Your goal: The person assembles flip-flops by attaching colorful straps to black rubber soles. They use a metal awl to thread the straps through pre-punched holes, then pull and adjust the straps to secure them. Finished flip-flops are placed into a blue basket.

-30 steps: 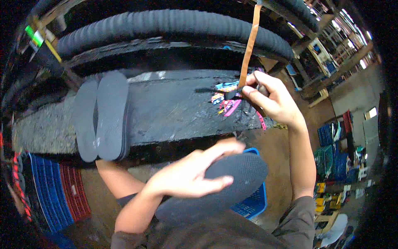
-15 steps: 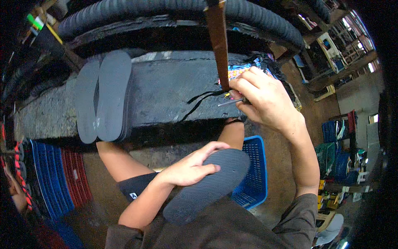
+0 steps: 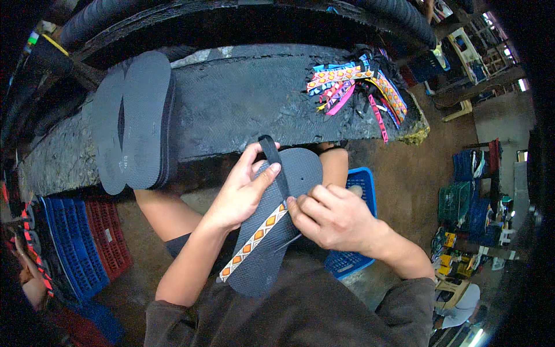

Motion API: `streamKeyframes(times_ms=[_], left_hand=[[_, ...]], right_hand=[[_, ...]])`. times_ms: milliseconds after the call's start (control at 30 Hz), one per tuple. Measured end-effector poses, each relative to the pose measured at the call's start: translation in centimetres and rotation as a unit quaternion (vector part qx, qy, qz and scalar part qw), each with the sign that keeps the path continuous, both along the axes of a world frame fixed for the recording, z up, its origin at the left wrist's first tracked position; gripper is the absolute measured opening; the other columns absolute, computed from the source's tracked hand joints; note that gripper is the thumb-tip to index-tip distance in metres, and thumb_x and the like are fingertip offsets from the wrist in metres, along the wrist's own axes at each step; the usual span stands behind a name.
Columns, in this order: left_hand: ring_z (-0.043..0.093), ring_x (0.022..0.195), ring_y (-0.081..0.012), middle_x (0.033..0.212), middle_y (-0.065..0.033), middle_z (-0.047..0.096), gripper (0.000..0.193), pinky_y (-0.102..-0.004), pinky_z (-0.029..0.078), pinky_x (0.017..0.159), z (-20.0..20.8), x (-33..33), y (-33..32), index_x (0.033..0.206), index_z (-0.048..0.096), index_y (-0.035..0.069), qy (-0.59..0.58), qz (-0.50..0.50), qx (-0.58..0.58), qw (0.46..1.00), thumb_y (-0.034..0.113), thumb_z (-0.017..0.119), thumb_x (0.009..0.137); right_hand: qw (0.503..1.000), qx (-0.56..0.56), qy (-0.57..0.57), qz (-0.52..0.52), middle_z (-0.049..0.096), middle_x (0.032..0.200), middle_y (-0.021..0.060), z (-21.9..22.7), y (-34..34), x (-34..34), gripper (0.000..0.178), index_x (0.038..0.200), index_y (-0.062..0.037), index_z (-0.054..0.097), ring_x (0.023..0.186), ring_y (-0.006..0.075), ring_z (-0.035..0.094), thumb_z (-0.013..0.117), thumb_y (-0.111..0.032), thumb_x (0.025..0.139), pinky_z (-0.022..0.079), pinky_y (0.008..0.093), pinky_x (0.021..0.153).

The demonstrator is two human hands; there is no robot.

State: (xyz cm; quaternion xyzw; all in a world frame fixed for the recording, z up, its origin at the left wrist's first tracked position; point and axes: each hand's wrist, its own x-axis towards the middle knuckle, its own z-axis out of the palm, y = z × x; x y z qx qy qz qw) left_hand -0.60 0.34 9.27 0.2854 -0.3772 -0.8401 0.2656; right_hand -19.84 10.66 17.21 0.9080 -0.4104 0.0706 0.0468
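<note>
A dark textured flip-flop sole is held tilted above my lap, with a small hole near its upper end. Across it lies a strap with an orange-and-white diamond pattern, running into a black band that is bent in a loop. My left hand is closed at the sole's left edge, pinching the black band between thumb and fingers. At the junction of pattern and black band, my right hand pinches the strap. A thin metal rod sticks out below that hand; its grip is hidden.
Two stacks of grey soles stand on the left of the worn black bench. A pile of colourful straps lies at its right end. A blue basket is beside my leg; blue and red crates stand at left.
My right hand has come from the bench down to the sole, bringing a patterned strap. My left hand and the sole have risen, and the left fingers now pinch the black band.
</note>
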Motion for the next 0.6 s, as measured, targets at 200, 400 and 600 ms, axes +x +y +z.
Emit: streamKeyframes(times_ms=[200,400,600], left_hand=[[0.062,0.124,-0.0183,0.13,-0.014,0.067,0.053,-0.0354,0.047,0.108,0.4,1.0,1.0,0.149,0.044,0.001,-0.071,0.036,-0.207,0.975,0.005,0.069,0.102],[0.067,0.119,-0.0198,0.128,-0.0134,0.069,0.056,-0.0353,0.052,0.102,1.3,1.3,2.1,0.148,0.05,0.002,-0.137,0.099,-0.365,0.916,0.007,0.074,0.098],[0.074,0.113,-0.0252,0.125,-0.02,0.072,0.062,-0.0368,0.057,0.094,1.8,1.9,2.4,0.147,0.051,0.002,-0.184,0.122,-0.41,0.885,0.012,0.081,0.094]], right_hand=[[0.942,0.121,-0.282,-0.133,0.066,0.089,0.003,-0.8,-1.1,1.0,0.037,0.115,-0.0026,0.072,0.076,0.0143,0.064,0.086,-0.016,0.083,0.05,0.0289,0.063],[0.816,0.239,-0.465,-0.248,0.071,0.085,0.0052,0.2,-5.4,0.0,0.028,0.108,0.004,0.073,0.078,0.0082,0.065,0.084,-0.014,0.09,0.054,0.0275,0.07],[0.824,0.279,-0.434,-0.235,0.074,0.089,0.0062,1.4,-6.8,1.0,0.023,0.103,0.0051,0.075,0.082,0.0081,0.066,0.082,-0.015,0.092,0.055,0.0282,0.074]])
